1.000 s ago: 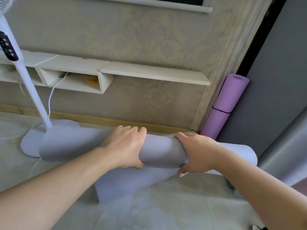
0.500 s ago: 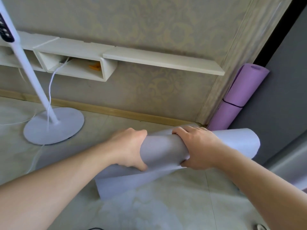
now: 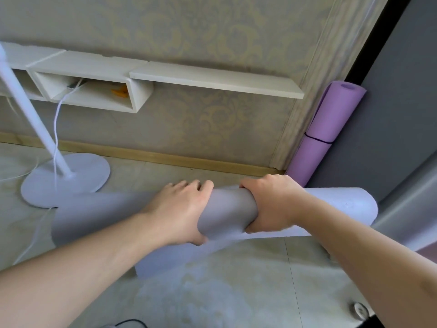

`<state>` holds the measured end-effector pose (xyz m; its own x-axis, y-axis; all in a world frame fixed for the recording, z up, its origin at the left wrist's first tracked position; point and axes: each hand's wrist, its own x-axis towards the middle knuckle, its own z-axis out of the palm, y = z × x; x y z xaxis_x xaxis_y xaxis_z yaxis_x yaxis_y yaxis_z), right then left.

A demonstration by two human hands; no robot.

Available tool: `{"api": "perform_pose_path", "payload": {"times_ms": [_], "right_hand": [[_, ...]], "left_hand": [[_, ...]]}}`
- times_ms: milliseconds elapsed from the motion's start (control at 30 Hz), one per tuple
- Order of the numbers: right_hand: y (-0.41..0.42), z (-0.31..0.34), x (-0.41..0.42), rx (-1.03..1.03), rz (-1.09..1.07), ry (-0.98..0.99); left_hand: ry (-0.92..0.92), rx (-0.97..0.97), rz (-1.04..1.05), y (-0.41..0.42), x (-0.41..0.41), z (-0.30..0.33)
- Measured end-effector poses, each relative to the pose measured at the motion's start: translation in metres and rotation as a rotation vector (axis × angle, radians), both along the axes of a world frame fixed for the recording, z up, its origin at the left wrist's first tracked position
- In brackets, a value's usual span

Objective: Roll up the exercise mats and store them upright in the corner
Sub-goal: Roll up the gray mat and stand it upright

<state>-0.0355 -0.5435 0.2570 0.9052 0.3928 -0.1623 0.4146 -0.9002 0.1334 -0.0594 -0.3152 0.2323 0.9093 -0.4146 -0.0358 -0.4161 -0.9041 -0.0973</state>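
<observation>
Right, both hands, left [image 3: 179, 209] & right [image 3: 272, 204], grip grey mat [image 3: 227, 211]; shelf cubby [image 3: 139, 95] holds orange item [image 3: 120, 92].

Two rolled mats show: one grey mat [image 3: 227, 211] and one purple mat [image 3: 328, 129]. Two hands, one fan stand [image 3: 66, 178], one wall shelf [image 3: 212, 79].

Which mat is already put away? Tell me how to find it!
Look to the corner where the patterned wall meets the dark grey panel, just past the end of the white shelf. The purple mat stands there, rolled up and leaning upright. It has a thin dark band around its middle, unlike the grey mat that both hands hold down low.
</observation>
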Motion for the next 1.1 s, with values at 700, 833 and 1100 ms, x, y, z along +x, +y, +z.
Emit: {"api": "perform_pose_path", "payload": {"times_ms": [700,833,1100], "right_hand": [[0.012,-0.007,-0.004,0.041,0.079,-0.13],[0.021,-0.007,-0.008,-0.04,0.2,-0.329],[0.027,-0.009,-0.012,-0.012,0.199,-0.272]], "left_hand": [[-0.041,-0.06,-0.015,0.005,0.011,-0.005],[0.132,-0.276,0.161,0.016,0.017,0.02],[0.212,-0.218,0.094,0.011,0.006,0.012]]}}
